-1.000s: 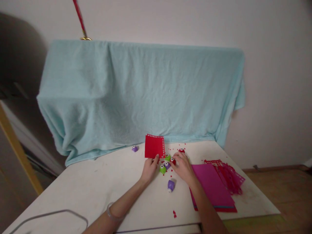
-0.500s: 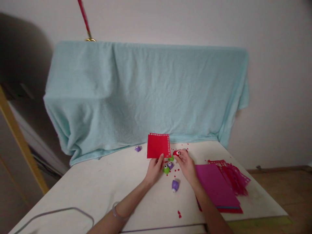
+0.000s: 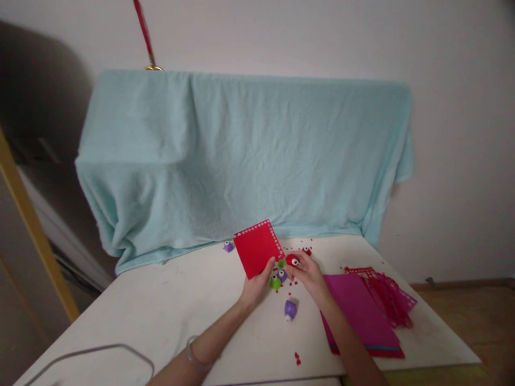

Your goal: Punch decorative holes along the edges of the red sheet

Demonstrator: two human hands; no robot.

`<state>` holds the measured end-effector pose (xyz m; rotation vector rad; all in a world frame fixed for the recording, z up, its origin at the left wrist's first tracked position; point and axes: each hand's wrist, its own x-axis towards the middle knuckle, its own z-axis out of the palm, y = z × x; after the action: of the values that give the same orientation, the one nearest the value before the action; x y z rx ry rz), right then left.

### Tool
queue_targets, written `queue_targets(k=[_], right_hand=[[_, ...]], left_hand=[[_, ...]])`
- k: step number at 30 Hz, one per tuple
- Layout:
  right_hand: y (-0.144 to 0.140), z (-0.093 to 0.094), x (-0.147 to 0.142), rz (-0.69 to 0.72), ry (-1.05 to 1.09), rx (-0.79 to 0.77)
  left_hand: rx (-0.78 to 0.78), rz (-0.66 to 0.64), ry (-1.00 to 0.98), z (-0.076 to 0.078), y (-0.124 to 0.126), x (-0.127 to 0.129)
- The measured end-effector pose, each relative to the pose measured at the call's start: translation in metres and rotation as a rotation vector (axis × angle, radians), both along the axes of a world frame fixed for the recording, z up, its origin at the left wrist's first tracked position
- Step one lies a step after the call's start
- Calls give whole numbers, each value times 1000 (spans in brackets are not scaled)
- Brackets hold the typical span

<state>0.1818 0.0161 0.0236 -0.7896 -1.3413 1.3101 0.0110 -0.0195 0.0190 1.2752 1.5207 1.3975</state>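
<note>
— And the red sheet (image 3: 257, 249) swings askew in the left hand (image 3: 256, 287), square-on no longer!
— Meanwhile the right hand (image 3: 310, 273) has the red punch (image 3: 290, 259) (white eye and all) up from beside the purple punch (image 3: 281, 276), now right by the sheet's corner!

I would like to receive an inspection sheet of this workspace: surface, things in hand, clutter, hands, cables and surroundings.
Surface: white table with small red bits scattered on it.
Things in hand: red sheet, holed along two edges; red gadget with an eye-like mark.
Clutter: purple gadgets, green gadgets, a magenta sheet on a stack, tangled paper strips.
Left hand: holds the red sheet.
Right hand: holds the red gadget.
Cables: grey cable-like line, near left; exact nature unclear.
Surroundings: light-blue cloth behind the table; hanging red cord.
</note>
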Motion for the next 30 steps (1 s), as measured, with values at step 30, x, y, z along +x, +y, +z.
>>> queue_targets(k=[30], right_hand=[[-16, 9, -8, 296, 124, -151]], left_hand=[[74, -175, -378, 7, -13, 10]])
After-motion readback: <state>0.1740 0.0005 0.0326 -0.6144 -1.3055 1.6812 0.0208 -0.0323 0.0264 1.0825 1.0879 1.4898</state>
